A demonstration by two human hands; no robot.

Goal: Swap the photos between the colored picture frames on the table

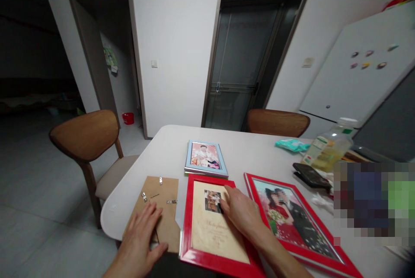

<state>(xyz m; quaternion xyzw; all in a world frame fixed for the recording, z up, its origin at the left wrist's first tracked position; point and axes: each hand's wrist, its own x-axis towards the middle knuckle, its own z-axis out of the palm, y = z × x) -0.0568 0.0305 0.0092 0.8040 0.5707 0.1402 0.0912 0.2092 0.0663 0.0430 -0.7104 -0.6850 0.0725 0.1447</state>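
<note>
My left hand [141,237] lies with spread fingers on a brown backing board [168,217] that has metal clips, at the table's near left. Beside it is a red frame [187,226] around a cream sheet with a small picture. My right hand [241,211] rests over that frame's right side; its fingers are bent, and whether they pinch a small dark thing at the picture's edge is unclear. To the right lies a larger red frame [324,226] with a photo of two people. A light blue frame [205,157] with a portrait lies behind the middle red frame.
On the white table [240,139], a bottle [327,146] of yellowish liquid, a teal packet [292,144] and a black phone-like object [311,175] stand or lie at right. Wooden chairs are at left [87,135] and behind [279,122]. A blurred patch covers the right edge.
</note>
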